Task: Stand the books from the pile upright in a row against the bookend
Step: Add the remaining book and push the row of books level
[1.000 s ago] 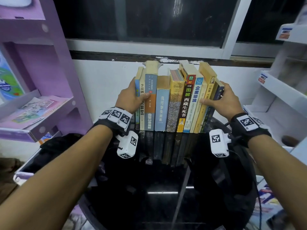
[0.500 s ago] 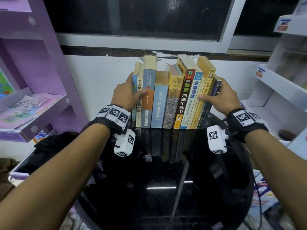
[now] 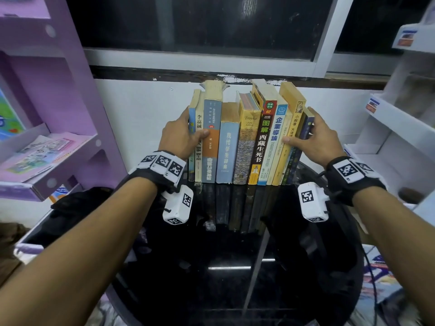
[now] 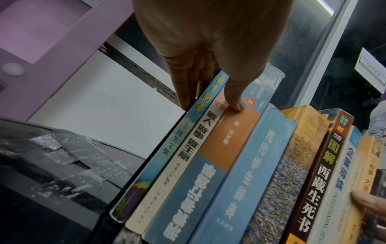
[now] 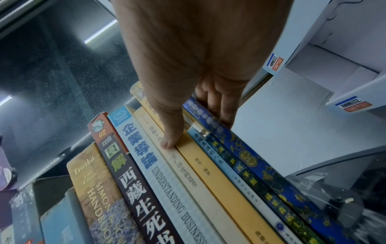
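Standing on the glossy black table (image 3: 230, 267), the row of books (image 3: 247, 142) was squeezed end to end | left hand (image 3: 179, 137) clasped the left-end books, right hand (image 3: 315, 137) the right-end ones | stiff, heavy together, thin ones judged tippy; best gripped mid-spine | right-side lean was reduced against earlier frames | bookend not seen.
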{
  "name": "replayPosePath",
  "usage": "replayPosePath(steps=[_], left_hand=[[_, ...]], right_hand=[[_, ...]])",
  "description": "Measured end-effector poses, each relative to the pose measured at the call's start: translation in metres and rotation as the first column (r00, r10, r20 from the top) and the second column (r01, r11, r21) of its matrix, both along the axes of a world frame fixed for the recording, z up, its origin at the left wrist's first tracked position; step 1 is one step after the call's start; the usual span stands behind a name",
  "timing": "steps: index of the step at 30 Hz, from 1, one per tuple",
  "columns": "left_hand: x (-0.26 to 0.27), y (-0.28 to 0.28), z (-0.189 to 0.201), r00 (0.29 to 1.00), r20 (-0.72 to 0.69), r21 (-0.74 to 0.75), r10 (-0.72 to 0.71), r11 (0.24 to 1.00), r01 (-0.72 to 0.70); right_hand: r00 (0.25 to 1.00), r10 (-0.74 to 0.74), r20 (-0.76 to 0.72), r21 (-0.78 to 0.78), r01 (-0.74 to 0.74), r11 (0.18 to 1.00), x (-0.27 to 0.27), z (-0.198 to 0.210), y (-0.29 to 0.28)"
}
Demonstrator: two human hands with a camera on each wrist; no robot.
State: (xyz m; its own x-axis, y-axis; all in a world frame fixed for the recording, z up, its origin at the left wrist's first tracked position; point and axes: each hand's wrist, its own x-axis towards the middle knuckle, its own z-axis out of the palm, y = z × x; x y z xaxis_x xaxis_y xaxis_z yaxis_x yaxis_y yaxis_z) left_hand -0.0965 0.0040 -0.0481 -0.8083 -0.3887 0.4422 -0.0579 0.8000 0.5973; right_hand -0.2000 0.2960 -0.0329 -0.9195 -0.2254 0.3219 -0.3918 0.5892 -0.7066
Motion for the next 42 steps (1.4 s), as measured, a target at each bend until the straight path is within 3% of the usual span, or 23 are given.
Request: replayPosePath(steps=[19, 36, 42], left_hand=[[0.002, 0.001, 0.001, 1.000, 0.013, 0.008, -0.002, 1.000, 0.002], [0.021, 0.011, 0.015, 0.996, 0.088, 0.166, -0.028, 0.986, 0.013], [0.040, 0.014, 0.023, 0.990, 0.111, 0.149, -0.081, 0.987, 0.064]], right_hand=[[0.998, 0.043, 0.038, -0.158, -0.036, 0.987, 0.000, -0.003, -0.002], [0.986, 0.106, 0.126, -0.107, -0.093, 0.990, 0.017, -0.004, 0.017], [0.997, 0.024, 0.075, -0.061, -0.019, 0.998, 0.044, 0.000, 0.020]])
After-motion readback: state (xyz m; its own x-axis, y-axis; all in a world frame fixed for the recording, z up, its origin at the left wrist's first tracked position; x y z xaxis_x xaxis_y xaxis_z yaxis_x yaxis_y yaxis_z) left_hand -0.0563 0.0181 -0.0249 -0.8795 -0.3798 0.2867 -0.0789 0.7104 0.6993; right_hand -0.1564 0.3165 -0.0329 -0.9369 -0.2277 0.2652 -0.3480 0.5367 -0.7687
